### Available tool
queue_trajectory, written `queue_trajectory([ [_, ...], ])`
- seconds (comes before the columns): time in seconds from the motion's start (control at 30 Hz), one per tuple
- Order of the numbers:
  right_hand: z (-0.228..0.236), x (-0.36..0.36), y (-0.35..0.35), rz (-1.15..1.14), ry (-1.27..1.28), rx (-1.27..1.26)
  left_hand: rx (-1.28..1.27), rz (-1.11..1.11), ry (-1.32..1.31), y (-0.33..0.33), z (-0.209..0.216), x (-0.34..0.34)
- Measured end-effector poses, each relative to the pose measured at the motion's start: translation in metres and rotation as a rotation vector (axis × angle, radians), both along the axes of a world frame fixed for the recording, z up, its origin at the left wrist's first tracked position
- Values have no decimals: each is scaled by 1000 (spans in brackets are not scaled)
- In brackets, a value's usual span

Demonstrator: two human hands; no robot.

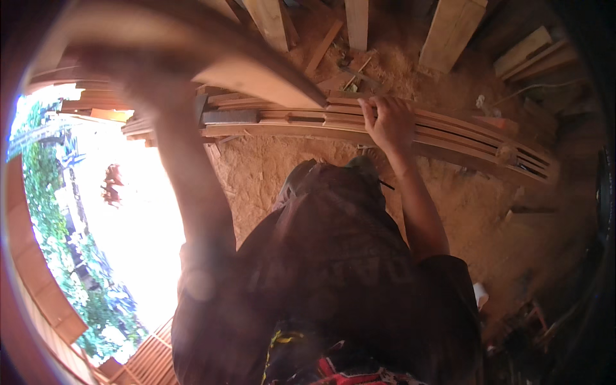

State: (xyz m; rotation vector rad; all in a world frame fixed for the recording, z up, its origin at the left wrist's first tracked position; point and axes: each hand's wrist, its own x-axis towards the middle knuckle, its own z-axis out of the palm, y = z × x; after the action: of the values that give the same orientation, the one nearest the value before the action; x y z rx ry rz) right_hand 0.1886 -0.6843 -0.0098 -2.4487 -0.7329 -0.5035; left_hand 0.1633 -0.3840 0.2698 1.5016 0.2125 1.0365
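At far left, a bright opening shows green foliage (48,218) outside; below it, slatted wood (151,359) fills the lower corner. The left forearm rises to the left hand (138,80), which is raised against a broad wooden board (250,78); motion blur obscures its fingers, so whether they grasp the board cannot be told. The board, the principal workpiece, extends obliquely from the upper left toward the centre, its narrow tip overlying a long row of grooved wooden strips (346,119). A grey block (230,117) lies among these strips, left of the tip. Below the strips, the wearer's dark shirt (333,224) occupies the centre, with sawdust-covered ground (256,167) on either side. The right hand (390,122) rests on the strips, right of the board's tip, its fingers bent over the far edge and its thumb apart from them; how firmly they press cannot be told. Beyond stands a thick timber (452,32); the strips continue rightward, and further lengths of wood (529,51) lie at upper right.
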Motion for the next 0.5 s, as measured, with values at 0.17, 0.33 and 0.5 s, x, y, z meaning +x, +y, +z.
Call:
queue_trajectory([
  [0.17,6,7,-10,-53,105,-90,9,117,1,125,19,-97],
  [0.33,9,0,-5,44,146,-117,8,298,-15,133,90,-291],
  [0.5,16,6,-3,49,193,-180,-59,339,-66,116,99,-396],
])
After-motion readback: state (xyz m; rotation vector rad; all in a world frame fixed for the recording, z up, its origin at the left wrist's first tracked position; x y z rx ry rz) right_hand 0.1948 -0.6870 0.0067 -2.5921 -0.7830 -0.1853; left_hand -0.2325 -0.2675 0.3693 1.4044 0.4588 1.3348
